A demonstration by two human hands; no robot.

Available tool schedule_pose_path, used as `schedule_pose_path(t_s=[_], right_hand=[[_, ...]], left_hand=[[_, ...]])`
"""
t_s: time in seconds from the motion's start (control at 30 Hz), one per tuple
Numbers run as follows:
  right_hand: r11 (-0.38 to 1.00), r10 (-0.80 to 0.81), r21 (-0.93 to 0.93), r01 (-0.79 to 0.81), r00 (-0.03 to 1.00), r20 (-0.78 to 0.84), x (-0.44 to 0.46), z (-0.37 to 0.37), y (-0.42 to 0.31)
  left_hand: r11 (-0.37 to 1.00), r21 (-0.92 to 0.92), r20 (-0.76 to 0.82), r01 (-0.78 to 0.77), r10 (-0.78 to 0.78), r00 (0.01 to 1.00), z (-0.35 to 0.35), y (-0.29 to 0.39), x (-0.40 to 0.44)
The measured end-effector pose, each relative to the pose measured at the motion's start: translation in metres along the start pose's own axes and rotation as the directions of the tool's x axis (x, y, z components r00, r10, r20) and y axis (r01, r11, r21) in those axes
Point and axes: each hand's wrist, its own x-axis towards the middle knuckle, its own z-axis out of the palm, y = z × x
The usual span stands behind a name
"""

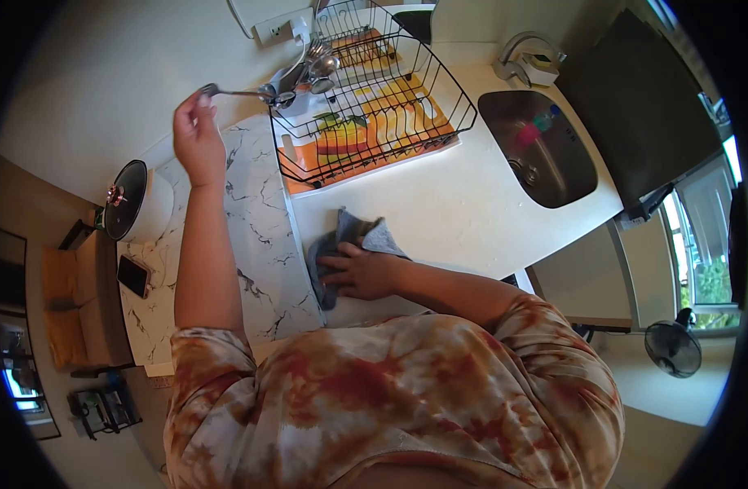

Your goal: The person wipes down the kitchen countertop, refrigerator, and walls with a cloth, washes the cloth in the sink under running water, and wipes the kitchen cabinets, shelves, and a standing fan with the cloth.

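My left hand (198, 143) is raised at the left, its thumb and fingers pinched on the end of a metal spoon (237, 92). The spoon reaches across to the utensil holder (296, 102), which is crowded with spoons and forks (321, 65). Lower down, my right hand (364, 273) lies with fingers spread over a crumpled grey cloth (382, 238) on the white counter (447, 216). Part of the cloth is hidden under the palm.
A black wire dish rack (463, 102) stands on a fruit-patterned tray (292, 167). To its right are the sink (586, 175) and faucet (512, 61). A marble-patterned ledge (260, 220) runs along the left, with a phone (134, 275) and a round black object (127, 204).
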Motion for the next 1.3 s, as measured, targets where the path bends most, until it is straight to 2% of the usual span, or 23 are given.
schedule_pose_path(t_s=[0.07, 0.13, 0.2, 0.23, 0.27, 0.33, 0.37, 0.4, 0.43, 0.47, 0.53, 0.6, 0.67, 0.7, 0.73, 0.8, 0.83, 0.9, 0.93, 1.0, 1.13, 1.2, 1.3], right_hand=[[1.000, 0.016, 0.008, -0.016, 0.999, -0.027, 0.021, 0.006, 0.010], [0.988, 0.085, -0.102, -0.116, 0.961, -0.265, 0.036, 0.008, 0.018], [0.971, 0.121, -0.166, -0.172, 0.952, -0.283, 0.040, -0.001, 0.019], [0.961, 0.198, -0.123, -0.248, 0.926, -0.323, 0.041, -0.005, 0.019], [0.944, 0.272, -0.078, -0.319, 0.893, -0.360, 0.042, -0.009, 0.021], [0.916, 0.324, -0.086, -0.391, 0.851, -0.413, 0.040, -0.007, 0.035], [0.906, 0.333, -0.105, -0.411, 0.843, -0.423, 0.034, -0.004, 0.045], [0.894, 0.342, -0.122, -0.431, 0.833, -0.434, 0.024, -0.004, 0.055], [0.895, 0.383, -0.042, -0.444, 0.814, -0.436, 0.011, -0.011, 0.061], [0.890, 0.426, 0.040, -0.455, 0.795, -0.431, -0.006, -0.018, 0.068], [0.821, 0.494, 0.033, -0.569, 0.682, -0.539, -0.047, -0.022, 0.092], [0.687, 0.626, 0.072, -0.723, 0.539, -0.564, -0.086, -0.036, 0.108], [0.605, 0.662, 0.099, -0.790, 0.429, -0.615, -0.119, -0.040, 0.125], [0.567, 0.682, 0.099, -0.818, 0.398, -0.613, -0.129, -0.046, 0.126], [0.526, 0.702, 0.101, -0.844, 0.364, -0.612, -0.136, -0.051, 0.126], [0.480, 0.725, 0.091, -0.872, 0.336, -0.601, -0.137, -0.050, 0.130], [0.499, 0.703, 0.094, -0.861, 0.340, -0.624, -0.136, -0.044, 0.137], [0.510, 0.693, 0.111, -0.853, 0.331, -0.640, -0.136, -0.043, 0.140], [0.504, 0.698, 0.117, -0.856, 0.324, -0.639, -0.137, -0.042, 0.141], [0.510, 0.689, 0.116, -0.852, 0.325, -0.648, -0.138, -0.039, 0.144], [0.518, 0.669, 0.128, -0.846, 0.308, -0.677, -0.138, -0.039, 0.144], [0.514, 0.659, 0.126, -0.849, 0.297, -0.691, -0.139, -0.035, 0.148], [0.518, 0.649, 0.124, -0.846, 0.295, -0.701, -0.138, -0.033, 0.149]], left_hand=[[0.999, -0.039, -0.014, 0.012, -0.012, 1.000, -0.012, 0.017, -0.003], [0.996, -0.083, -0.033, 0.018, -0.021, 0.999, -0.022, 0.037, -0.009], [0.923, -0.198, -0.040, 0.330, -0.344, 0.938, -0.026, 0.055, -0.020], [0.879, -0.157, -0.066, 0.450, -0.464, 0.883, -0.027, 0.057, -0.026], [0.884, -0.159, -0.078, 0.439, -0.454, 0.887, -0.029, 0.052, -0.033], [0.769, -0.143, 0.020, 0.624, -0.628, 0.778, -0.035, 0.035, -0.045], [0.777, -0.146, 0.007, 0.612, -0.618, 0.786, -0.035, 0.031, -0.051], [0.728, -0.161, 0.026, 0.666, -0.672, 0.740, -0.032, 0.028, -0.057], [0.672, -0.176, 0.048, 0.719, -0.724, 0.689, -0.029, 0.024, -0.061], [0.678, -0.181, 0.037, 0.713, -0.720, 0.693, -0.028, 0.020, -0.062], [0.680, -0.106, 0.112, 0.725, -0.717, 0.688, -0.027, 0.011, -0.064], [0.685, -0.040, 0.159, 0.728, -0.715, 0.681, -0.026, 0.003, -0.059], [0.820, 0.267, 0.256, 0.507, -0.567, 0.783, -0.010, -0.010, -0.053], [0.813, 0.486, 0.246, 0.321, -0.480, 0.842, 0.002, -0.006, -0.045], [0.812, 0.484, 0.246, 0.326, -0.484, 0.840, 0.018, -0.005, -0.041], [0.924, 0.383, 0.352, 0.003, -0.149, 0.924, 0.045, -0.008, -0.032], [0.926, 0.378, 0.357, 0.001, -0.147, 0.922, 0.053, -0.017, -0.025], [0.787, 0.596, 0.474, -0.160, -0.183, 0.861, 0.069, -0.030, -0.019], [0.790, 0.591, 0.481, -0.164, -0.182, 0.858, 0.072, -0.036, -0.019], [0.669, 0.712, 0.483, -0.212, -0.247, 0.840, 0.074, -0.038, -0.016], [0.610, 0.700, 0.542, -0.372, -0.114, 0.833, 0.062, -0.051, -0.024], [0.633, 0.678, 0.555, -0.373, -0.108, 0.825, 0.056, -0.051, -0.021], [0.584, 0.654, 0.613, -0.480, -0.037, 0.789, 0.050, -0.047, -0.016]])
